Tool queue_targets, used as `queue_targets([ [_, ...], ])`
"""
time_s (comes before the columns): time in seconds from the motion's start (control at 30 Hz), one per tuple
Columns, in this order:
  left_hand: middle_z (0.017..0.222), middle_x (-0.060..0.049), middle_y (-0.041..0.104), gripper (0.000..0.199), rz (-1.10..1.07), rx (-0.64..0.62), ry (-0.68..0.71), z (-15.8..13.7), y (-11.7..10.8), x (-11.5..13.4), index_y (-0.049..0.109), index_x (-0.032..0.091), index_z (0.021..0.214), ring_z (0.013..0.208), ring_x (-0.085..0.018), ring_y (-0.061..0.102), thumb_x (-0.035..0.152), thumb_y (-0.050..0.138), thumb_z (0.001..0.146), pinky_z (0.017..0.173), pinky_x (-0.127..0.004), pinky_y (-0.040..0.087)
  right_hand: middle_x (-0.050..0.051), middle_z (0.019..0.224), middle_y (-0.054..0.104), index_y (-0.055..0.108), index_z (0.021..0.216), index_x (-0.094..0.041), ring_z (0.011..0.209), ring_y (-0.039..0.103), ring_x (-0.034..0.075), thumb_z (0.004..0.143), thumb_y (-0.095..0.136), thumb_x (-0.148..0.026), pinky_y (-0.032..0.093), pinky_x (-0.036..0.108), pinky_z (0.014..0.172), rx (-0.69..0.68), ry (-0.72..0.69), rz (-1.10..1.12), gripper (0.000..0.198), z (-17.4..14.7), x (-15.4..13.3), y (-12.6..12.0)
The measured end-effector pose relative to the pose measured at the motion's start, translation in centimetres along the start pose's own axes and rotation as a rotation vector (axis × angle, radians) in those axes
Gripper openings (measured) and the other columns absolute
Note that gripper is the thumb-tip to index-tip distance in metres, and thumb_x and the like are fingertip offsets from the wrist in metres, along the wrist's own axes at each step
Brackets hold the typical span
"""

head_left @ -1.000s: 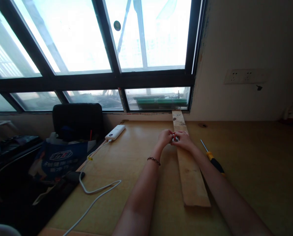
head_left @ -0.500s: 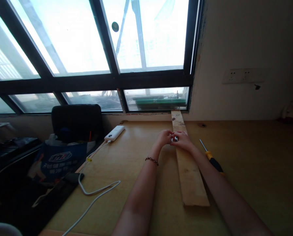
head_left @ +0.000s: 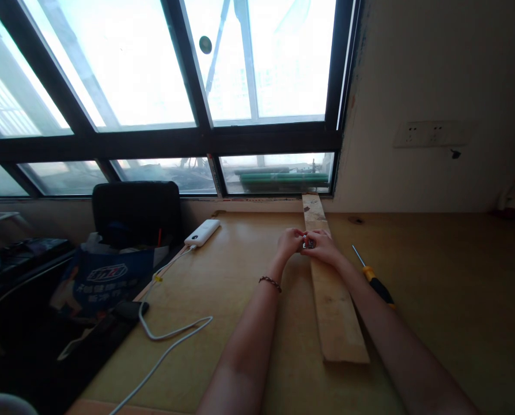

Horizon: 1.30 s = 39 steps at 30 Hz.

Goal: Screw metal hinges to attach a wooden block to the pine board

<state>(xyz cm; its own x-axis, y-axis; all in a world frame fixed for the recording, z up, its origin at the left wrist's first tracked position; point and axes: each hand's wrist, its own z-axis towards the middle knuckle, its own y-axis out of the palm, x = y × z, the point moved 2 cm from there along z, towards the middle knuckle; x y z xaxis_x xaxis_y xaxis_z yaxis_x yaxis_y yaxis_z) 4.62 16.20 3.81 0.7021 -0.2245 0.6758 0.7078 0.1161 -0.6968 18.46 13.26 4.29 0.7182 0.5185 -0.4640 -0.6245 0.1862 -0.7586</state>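
Note:
Both my hands meet over a long wooden board that lies lengthwise on the table. My left hand is closed, its fingertips pinched at a small shiny metal piece. From the other side my right hand curls its fingers around the same shiny metal. Fingers cover most of it, so its exact kind cannot be made out. To the right of my right forearm lies a screwdriver with a yellow and black handle, its shaft pointing away from me.
A white power bank with a white cable lies at the left of the wooden table. Beyond the left edge stand a black chair and a blue bag. The board's far end reaches the window wall.
The view has shifted very slightly. The shiny metal piece appears a little turned between my fingers; both hands stay in the same place over the board.

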Motion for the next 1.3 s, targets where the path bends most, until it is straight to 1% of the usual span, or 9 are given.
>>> queue_targets([
  [0.13, 0.077, -0.002, 0.067, 0.023, 0.038, 0.065, 0.08, -0.3, -0.2, -0.1, 0.07, 0.02, 0.089, 0.068, -0.011, 0.056, 0.029, 0.056, 0.072, 0.058, -0.02, 0.037, 0.002, 0.091, 0.065, 0.061, 0.068, -0.023, 0.1, 0.051, 0.026, 0.055, 0.075, -0.038, 0.03, 0.044, 0.093, -0.008, -0.005, -0.006, 0.024, 0.1, 0.1, 0.0],
  [0.33, 0.071, 0.0, 0.064, 0.023, -0.069, 0.05, 0.138, 0.0, 0.1, -0.9, 0.07, 0.017, 0.087, 0.064, -0.01, 0.054, 0.032, 0.059, 0.073, 0.058, -0.019, 0.038, 0.001, 0.096, 0.064, 0.061, 0.068, -0.024, 0.101, 0.05, 0.026, 0.056, 0.075, -0.034, 0.031, 0.043, 0.092, -0.018, -0.022, 0.004, 0.021, 0.1, 0.0, 0.0],
  [0.43, 0.069, -0.001, 0.064, 0.025, -0.14, 0.013, 0.12, 0.4, 0.5, -1.4, 0.07, 0.015, 0.087, 0.062, -0.01, 0.053, 0.033, 0.061, 0.072, 0.056, -0.019, 0.038, 0.002, 0.094, 0.064, 0.062, 0.068, -0.024, 0.102, 0.049, 0.026, 0.056, 0.075, -0.034, 0.03, 0.044, 0.092, -0.021, -0.015, -0.004, 0.021, 0.0, 0.0, 0.0],
  [0.6, 0.07, -0.004, 0.066, 0.029, -0.354, -0.115, 0.108, 0.7, 0.9, -1.9, 0.07, 0.01, 0.087, 0.061, -0.01, 0.055, 0.033, 0.064, 0.069, 0.055, -0.019, 0.039, 0.001, 0.094, 0.064, 0.061, 0.067, -0.024, 0.102, 0.048, 0.026, 0.058, 0.075, -0.035, 0.029, 0.044, 0.094, -0.031, -0.033, -0.021, 0.02, -0.1, -0.2, -0.1],
  [0.7, 0.072, -0.006, 0.067, 0.029, -0.434, -0.139, 0.096, 0.7, 0.8, -1.8, 0.069, 0.007, 0.088, 0.061, -0.011, 0.056, 0.029, 0.065, 0.069, 0.056, -0.019, 0.04, 0.001, 0.095, 0.064, 0.062, 0.068, -0.024, 0.103, 0.048, 0.026, 0.059, 0.074, -0.035, 0.029, 0.043, 0.093, -0.04, -0.032, -0.025, 0.019, -0.1, -0.3, -0.2],
  [0.87, 0.074, -0.006, 0.068, 0.028, -0.435, -0.149, 0.083, 0.4, 0.5, -1.7, 0.069, 0.007, 0.089, 0.063, -0.011, 0.056, 0.026, 0.065, 0.068, 0.058, -0.02, 0.042, 0.001, 0.1, 0.064, 0.062, 0.068, -0.024, 0.105, 0.048, 0.026, 0.059, 0.074, -0.035, 0.03, 0.042, 0.093, -0.041, -0.032, -0.035, 0.019, -0.1, -0.4, -0.2],
  [1.0, 0.072, -0.004, 0.066, 0.029, -0.404, -0.163, 0.07, 0.5, 0.7, -1.7, 0.069, 0.007, 0.089, 0.06, -0.009, 0.054, 0.026, 0.064, 0.068, 0.055, -0.019, 0.039, 0.001, 0.096, 0.064, 0.062, 0.067, -0.024, 0.105, 0.049, 0.027, 0.059, 0.074, -0.034, 0.03, 0.042, 0.093, -0.044, -0.03, -0.036, 0.018, -0.1, -0.4, -0.3],
  [1.1, 0.069, -0.003, 0.065, 0.029, -0.319, -0.104, 0.072, 0.6, 0.8, -1.8, 0.069, 0.009, 0.087, 0.059, -0.009, 0.053, 0.03, 0.064, 0.068, 0.053, -0.019, 0.037, 0.001, 0.095, 0.064, 0.062, 0.067, -0.024, 0.105, 0.048, 0.027, 0.059, 0.074, -0.033, 0.03, 0.042, 0.093, -0.038, -0.025, -0.027, 0.017, -0.1, -0.4, -0.3],
  [1.3, 0.068, -0.001, 0.063, 0.022, -0.109, 0.086, 0.078, 0.2, 0.8, -1.4, 0.071, 0.017, 0.082, 0.06, -0.01, 0.052, 0.032, 0.062, 0.069, 0.052, -0.02, 0.031, 0.001, 0.1, 0.064, 0.063, 0.067, -0.024, 0.106, 0.048, 0.027, 0.058, 0.073, -0.034, 0.03, 0.043, 0.093, -0.047, -0.014, -0.018, 0.017, -0.1, -0.3, -0.1],
])
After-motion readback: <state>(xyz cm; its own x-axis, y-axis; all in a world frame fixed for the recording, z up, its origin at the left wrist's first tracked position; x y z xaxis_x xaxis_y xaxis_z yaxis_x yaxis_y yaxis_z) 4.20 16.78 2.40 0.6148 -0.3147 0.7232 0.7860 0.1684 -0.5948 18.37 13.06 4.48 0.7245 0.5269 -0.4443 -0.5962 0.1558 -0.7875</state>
